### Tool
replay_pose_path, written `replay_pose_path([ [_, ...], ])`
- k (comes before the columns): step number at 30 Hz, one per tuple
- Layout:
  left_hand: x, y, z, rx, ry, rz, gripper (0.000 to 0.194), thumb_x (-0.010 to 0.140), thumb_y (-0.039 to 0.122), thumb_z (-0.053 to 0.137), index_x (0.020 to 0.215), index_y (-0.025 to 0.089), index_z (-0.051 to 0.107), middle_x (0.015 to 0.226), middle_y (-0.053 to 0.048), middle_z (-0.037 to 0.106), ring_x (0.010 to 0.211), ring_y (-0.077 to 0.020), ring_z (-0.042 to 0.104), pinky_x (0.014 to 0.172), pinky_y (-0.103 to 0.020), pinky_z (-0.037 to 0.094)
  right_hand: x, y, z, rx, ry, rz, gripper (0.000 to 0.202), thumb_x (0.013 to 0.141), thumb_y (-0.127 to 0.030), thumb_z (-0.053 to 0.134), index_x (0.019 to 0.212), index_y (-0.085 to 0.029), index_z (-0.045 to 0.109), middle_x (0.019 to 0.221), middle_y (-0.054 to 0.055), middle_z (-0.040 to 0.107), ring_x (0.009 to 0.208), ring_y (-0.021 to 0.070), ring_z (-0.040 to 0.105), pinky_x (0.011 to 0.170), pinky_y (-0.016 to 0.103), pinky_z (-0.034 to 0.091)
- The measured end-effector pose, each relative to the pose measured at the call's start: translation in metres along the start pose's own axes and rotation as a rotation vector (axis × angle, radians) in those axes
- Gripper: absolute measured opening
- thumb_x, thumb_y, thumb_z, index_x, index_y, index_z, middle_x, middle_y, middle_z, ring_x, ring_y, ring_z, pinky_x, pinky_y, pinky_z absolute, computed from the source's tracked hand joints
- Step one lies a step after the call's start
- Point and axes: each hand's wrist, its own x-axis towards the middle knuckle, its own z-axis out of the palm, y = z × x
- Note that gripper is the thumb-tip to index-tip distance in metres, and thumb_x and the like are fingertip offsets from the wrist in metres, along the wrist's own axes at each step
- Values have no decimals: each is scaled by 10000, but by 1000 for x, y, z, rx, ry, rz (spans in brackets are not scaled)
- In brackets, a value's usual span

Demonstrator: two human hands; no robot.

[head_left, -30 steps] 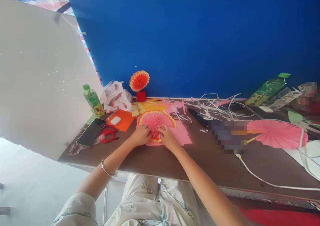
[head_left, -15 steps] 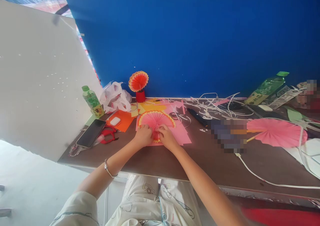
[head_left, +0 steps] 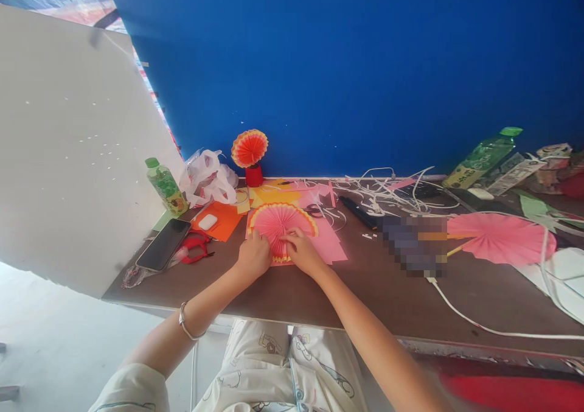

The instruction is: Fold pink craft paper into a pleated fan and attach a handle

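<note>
A round pleated paper fan [head_left: 278, 217], pink with an orange and yellow scalloped rim, lies spread on pink paper sheets [head_left: 335, 252]. My left hand [head_left: 254, 255] is closed on its lower left edge, the fingers curled over the folds. From the right, my right hand [head_left: 302, 252] reaches over the fan, with thumb and fingers pinched near the centre of the pleats. Both hands cover parts of the lower rim. Behind them, a smaller red and orange pleated rosette [head_left: 249, 148] stands in a red holder [head_left: 253, 175].
To the left lie a phone [head_left: 163, 244], red-handled pliers [head_left: 197, 247], a white earbud case [head_left: 208, 221] and a green-capped bottle [head_left: 166, 187]. At right are a black pen-like tool [head_left: 358, 212], tangled white strips [head_left: 410, 193], a pink fan [head_left: 506, 238] and a white cable [head_left: 474, 322].
My left hand has moved slightly left and away from my right hand. The lower part of the fan is spread wider between them. My right hand stays near the centre.
</note>
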Motion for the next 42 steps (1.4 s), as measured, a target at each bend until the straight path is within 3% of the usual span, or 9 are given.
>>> replay_pose_path([
  [4,-3,-2,-1,37,-41,89,225,827,169,383,902,91,580,883,-136,523,886,-251,551,672,-314,470,0,-2,-1,5,0,13,325,800,-97,385,932,-183,669,978,70,489,881,152,543,880,355,436],
  [10,-2,-12,-1,52,-118,179,258,744,22,395,925,101,561,915,-129,532,851,-234,560,641,-285,445,0,-3,-3,-1,-9,18,319,798,-100,389,938,-175,666,989,73,490,895,154,546,875,343,435],
  [17,7,-27,-13,-232,-108,130,190,807,129,382,730,148,555,759,-64,562,702,-156,549,591,-230,377,0,-5,-4,-1,-16,36,317,802,-106,388,940,-175,665,1009,74,487,915,156,542,880,339,433],
  [27,25,-15,2,-234,-106,101,155,748,119,446,819,151,580,809,-62,603,744,-166,564,581,-228,388,-1,-2,-3,8,-25,15,320,800,-99,387,948,-182,658,1016,73,487,892,155,542,859,349,444],
  [42,39,3,-10,-63,-125,102,184,801,129,407,876,157,572,838,-92,602,807,-214,594,638,-275,423,-1,-3,-4,11,-25,-4,347,785,-67,357,931,-179,650,1012,74,492,934,164,529,888,360,424],
])
